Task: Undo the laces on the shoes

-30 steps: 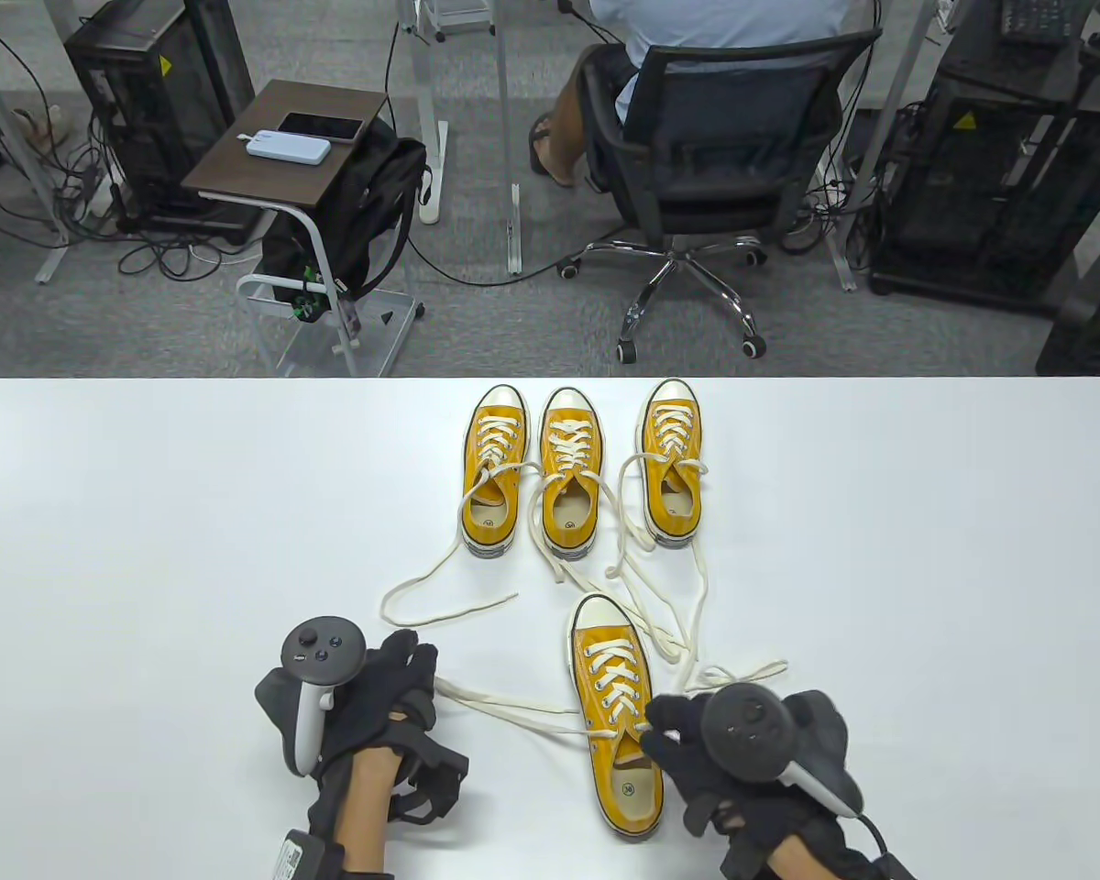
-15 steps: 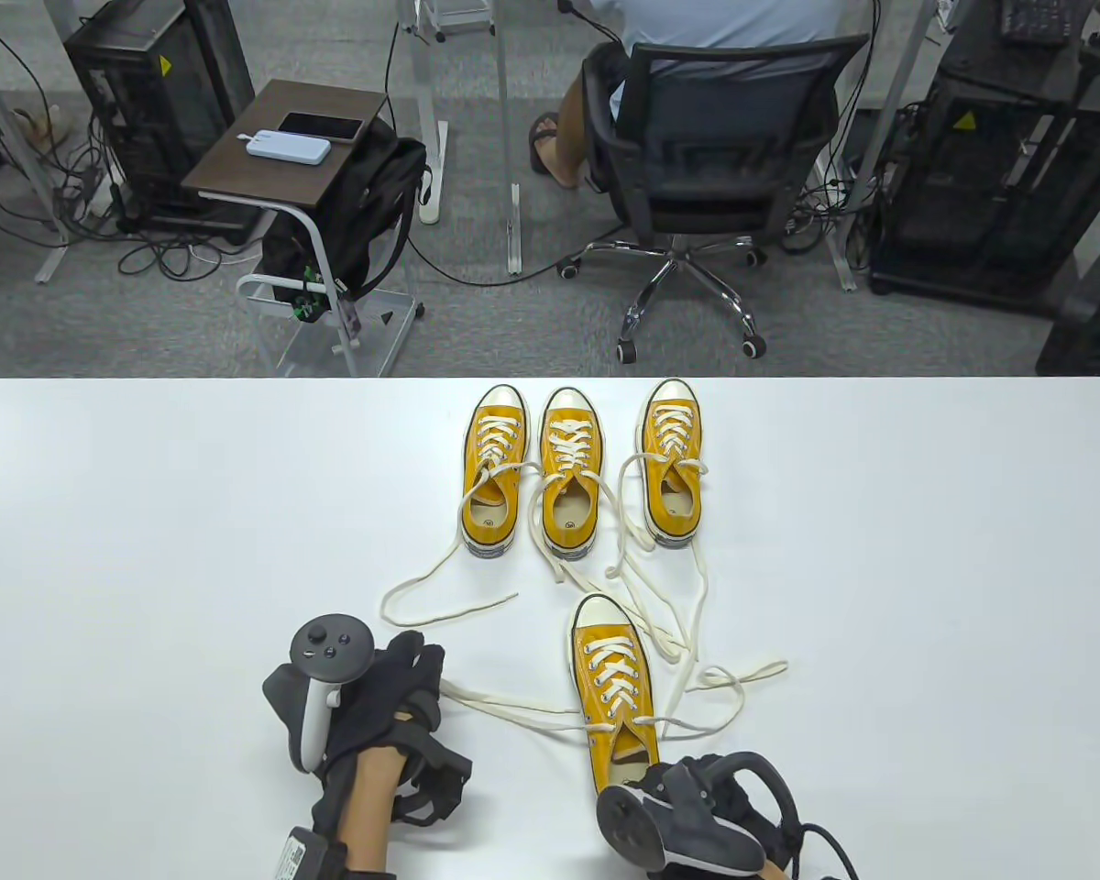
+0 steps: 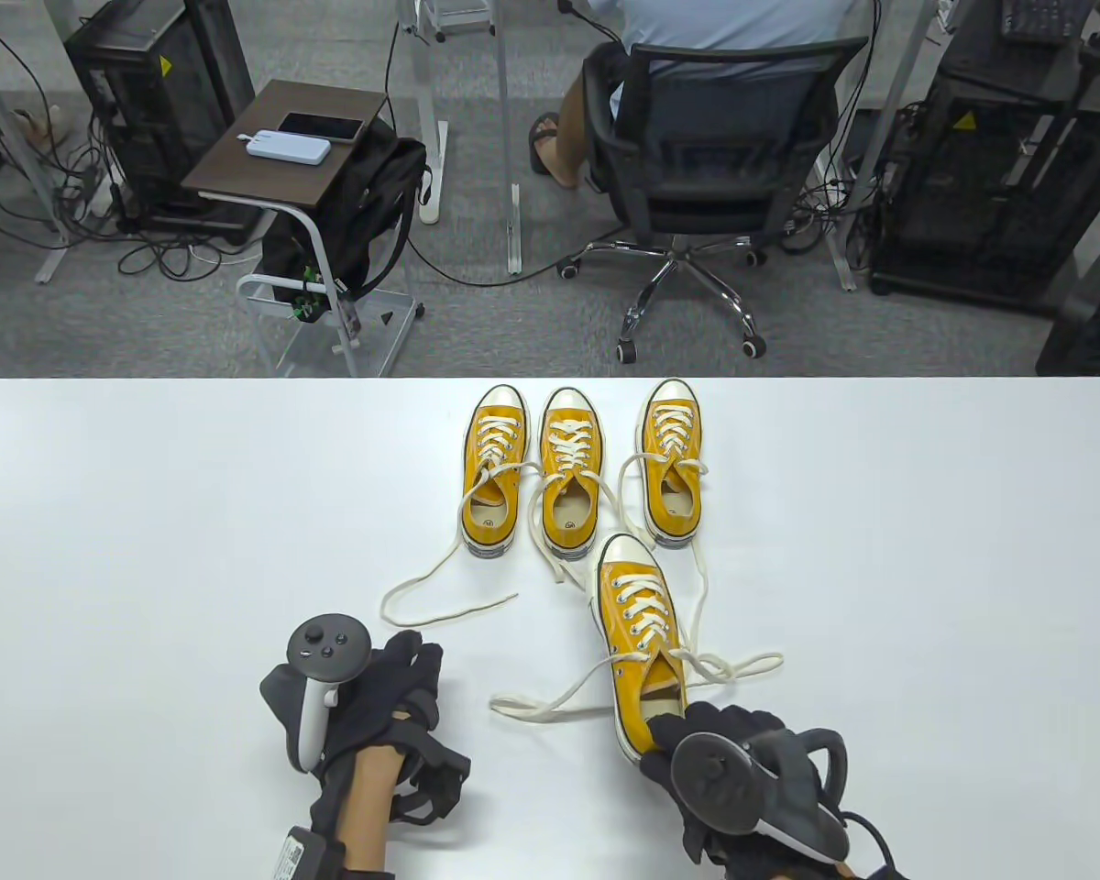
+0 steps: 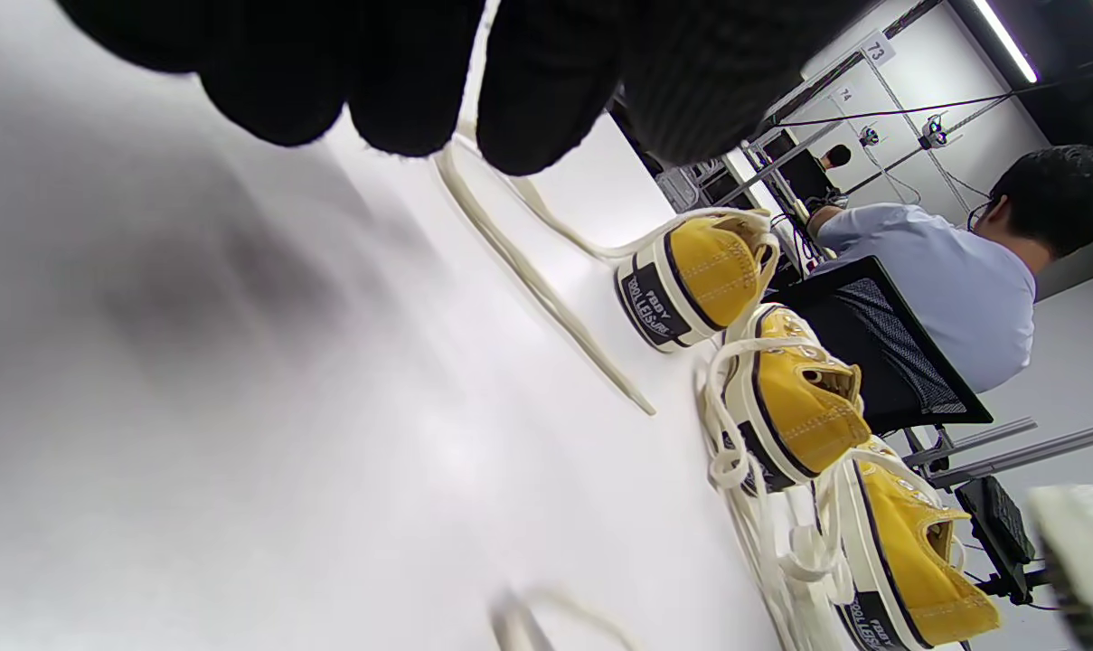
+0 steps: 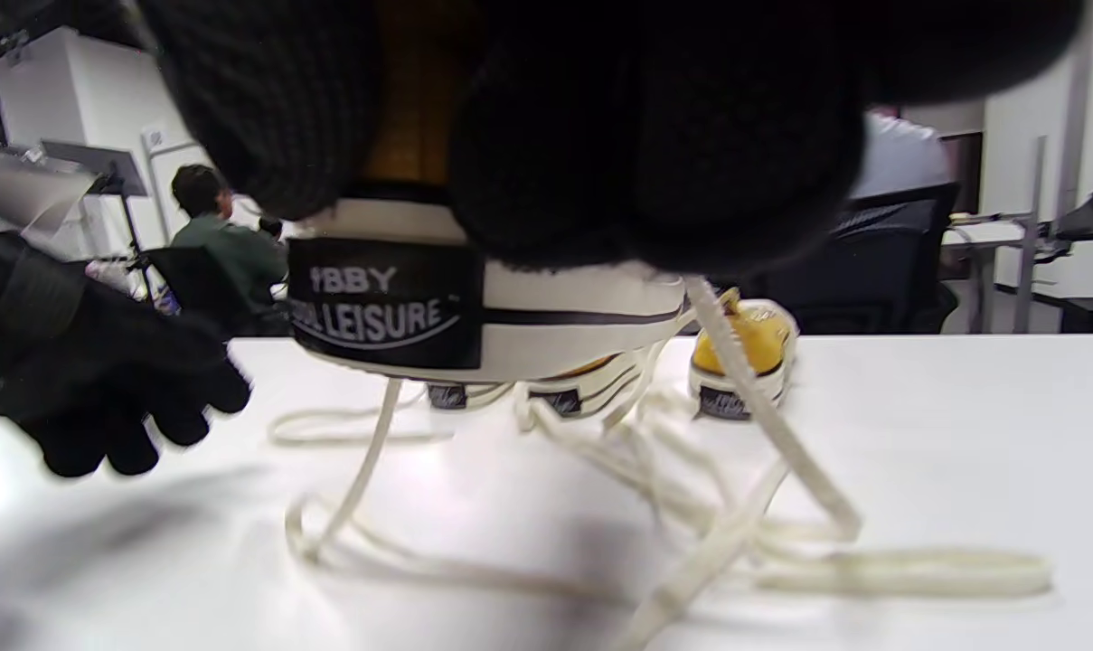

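Bright even overhead light, soft shadows on white table [image 3: 147,513]; both wrist views motion-blurred, foreground defocused.

Three shoes [image 3: 568,472] stand in a row; a fourth shoe [image 3: 640,632] lies nearer, right of centre.

Left hand [image 3: 380,701] rests flat, fingers relaxed — right hand [image 3: 715,765] curled tight in a grip

Overhead table [image 3: 147,513] camera; two low wrist cameras, sharing the shoes [image 3: 568,486].
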Available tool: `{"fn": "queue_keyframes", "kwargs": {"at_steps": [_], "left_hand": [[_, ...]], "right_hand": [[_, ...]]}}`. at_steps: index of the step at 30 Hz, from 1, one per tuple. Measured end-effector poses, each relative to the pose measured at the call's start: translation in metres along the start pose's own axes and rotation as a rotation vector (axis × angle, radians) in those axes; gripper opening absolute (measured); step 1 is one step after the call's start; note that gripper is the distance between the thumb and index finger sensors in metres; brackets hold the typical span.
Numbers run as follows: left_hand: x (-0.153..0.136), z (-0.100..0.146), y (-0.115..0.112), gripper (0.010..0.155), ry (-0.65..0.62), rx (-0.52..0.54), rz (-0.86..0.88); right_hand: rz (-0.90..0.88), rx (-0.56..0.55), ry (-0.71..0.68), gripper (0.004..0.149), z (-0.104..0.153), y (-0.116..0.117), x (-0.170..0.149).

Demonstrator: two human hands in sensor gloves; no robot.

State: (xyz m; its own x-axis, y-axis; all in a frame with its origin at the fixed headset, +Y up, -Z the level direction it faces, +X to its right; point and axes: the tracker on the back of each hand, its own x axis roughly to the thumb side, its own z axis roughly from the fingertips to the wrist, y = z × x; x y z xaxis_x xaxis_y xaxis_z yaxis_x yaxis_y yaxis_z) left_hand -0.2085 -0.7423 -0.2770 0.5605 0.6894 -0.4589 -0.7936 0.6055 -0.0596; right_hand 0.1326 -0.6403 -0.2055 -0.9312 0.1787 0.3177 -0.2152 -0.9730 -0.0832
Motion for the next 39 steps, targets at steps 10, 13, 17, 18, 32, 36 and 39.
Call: {"fn": "queue_keyframes", "kwargs": {"at_steps": [10, 13, 17, 18, 32, 36, 39], "left_hand": [[0.000, -0.001, 0.001, 0.063, -0.001, -0.002, 0.005], [-0.001, -0.001, 0.001, 0.063, -0.001, -0.003, 0.007], [-0.001, -0.001, 0.001, 0.063, 0.001, -0.003, 0.010], [-0.001, -0.001, 0.001, 0.063, 0.002, -0.004, 0.010], [-0.002, -0.003, 0.001, 0.064, 0.025, -0.003, -0.018], [-0.001, -0.003, 0.001, 0.064, 0.032, -0.007, -0.024], [-0.001, -0.003, 0.001, 0.064, 0.034, -0.005, -0.033]], "right_hand": [[0.004, -0.137, 0.153, 0.037, -0.035, -0.055, -0.042], [0.023, -0.153, 0.204, 0.038, -0.053, -0.062, -0.056], [0.062, -0.161, 0.271, 0.038, -0.081, -0.057, -0.079], [0.073, -0.155, 0.289, 0.037, -0.088, -0.055, -0.084], [0.158, -0.162, 0.430, 0.037, -0.175, -0.004, -0.161], [0.150, -0.136, 0.459, 0.037, -0.187, 0.013, -0.174], [0.150, -0.107, 0.469, 0.037, -0.193, 0.028, -0.181]]}}
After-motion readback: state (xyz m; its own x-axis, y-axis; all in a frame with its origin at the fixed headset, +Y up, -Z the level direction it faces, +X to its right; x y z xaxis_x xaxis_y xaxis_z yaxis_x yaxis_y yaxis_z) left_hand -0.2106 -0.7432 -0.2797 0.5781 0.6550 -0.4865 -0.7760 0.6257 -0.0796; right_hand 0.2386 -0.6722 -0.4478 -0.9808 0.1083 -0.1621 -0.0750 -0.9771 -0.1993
